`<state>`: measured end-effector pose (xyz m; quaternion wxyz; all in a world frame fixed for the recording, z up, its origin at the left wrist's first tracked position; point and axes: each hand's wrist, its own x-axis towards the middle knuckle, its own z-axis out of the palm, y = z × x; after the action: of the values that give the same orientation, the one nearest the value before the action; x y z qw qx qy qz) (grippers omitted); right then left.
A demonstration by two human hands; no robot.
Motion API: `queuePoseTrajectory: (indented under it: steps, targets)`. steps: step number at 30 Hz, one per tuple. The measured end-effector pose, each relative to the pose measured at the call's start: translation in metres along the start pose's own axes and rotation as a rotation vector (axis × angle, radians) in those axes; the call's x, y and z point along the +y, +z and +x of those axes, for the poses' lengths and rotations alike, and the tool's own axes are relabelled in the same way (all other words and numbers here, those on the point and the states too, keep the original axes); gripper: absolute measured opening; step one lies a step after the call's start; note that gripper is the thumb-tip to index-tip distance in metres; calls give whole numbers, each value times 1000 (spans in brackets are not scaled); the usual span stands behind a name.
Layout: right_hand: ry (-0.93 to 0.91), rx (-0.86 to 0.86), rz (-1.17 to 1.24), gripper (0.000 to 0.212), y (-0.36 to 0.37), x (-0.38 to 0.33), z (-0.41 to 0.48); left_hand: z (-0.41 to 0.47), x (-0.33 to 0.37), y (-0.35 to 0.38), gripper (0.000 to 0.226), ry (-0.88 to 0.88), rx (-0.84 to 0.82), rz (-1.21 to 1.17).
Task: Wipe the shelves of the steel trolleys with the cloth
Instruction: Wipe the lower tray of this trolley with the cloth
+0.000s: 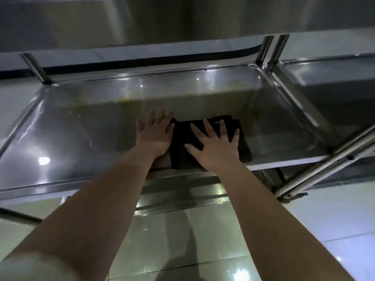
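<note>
Steel trolley shelf [81, 138] gleams below us; the dark cloth [211, 122] lies near its front edge, long axis left-right. Our right hand [215, 147] presses it flat, fingers spread; left hand [154, 136], flat, touches its left edge.

Glossy tiled floor [203, 240] below, pale grey-green, thin grout lines, several bright ceiling-light reflections. Dark shadow [182, 260] runs across the tiles centre-bottom. White wall [132, 55] at the back with a dark blue stripe [182, 56] running along it, curving up at right. Blurred throughout.
</note>
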<state>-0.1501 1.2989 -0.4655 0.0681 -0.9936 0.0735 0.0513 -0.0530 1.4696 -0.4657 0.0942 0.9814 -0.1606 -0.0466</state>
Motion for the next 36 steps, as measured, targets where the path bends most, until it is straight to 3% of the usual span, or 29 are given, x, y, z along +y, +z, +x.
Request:
queuePoseTrajectory:
  steps: [3, 10, 13, 19, 24, 30, 33, 36]
  targets:
    - [6, 39, -48, 71, -1, 38, 18, 5, -3, 7, 52, 15, 18, 35]
    - [347, -53, -11, 73, -23, 162, 33, 5, -3, 9, 50, 17, 11, 82]
    - [384, -37, -21, 72, -23, 126, 39, 7, -3, 9, 50, 8, 4, 79]
    - [-19, -34, -74, 71, 0, -21, 27, 5, -5, 6, 54, -19, 6, 103]
    - [-20, 57, -60, 70, -8, 53, 13, 1, -4, 6, 50, -15, 20, 58]
    - [305, -66, 22, 77, -30, 187, -4, 2, 0, 9, 50, 1, 21, 79]
    - [316, -42, -12, 72, -25, 163, 1, 2, 3, 9, 50, 0, 14, 90]
    - [138, -3, -42, 72, -12, 78, 8, 1, 4, 7, 50, -6, 8, 90]
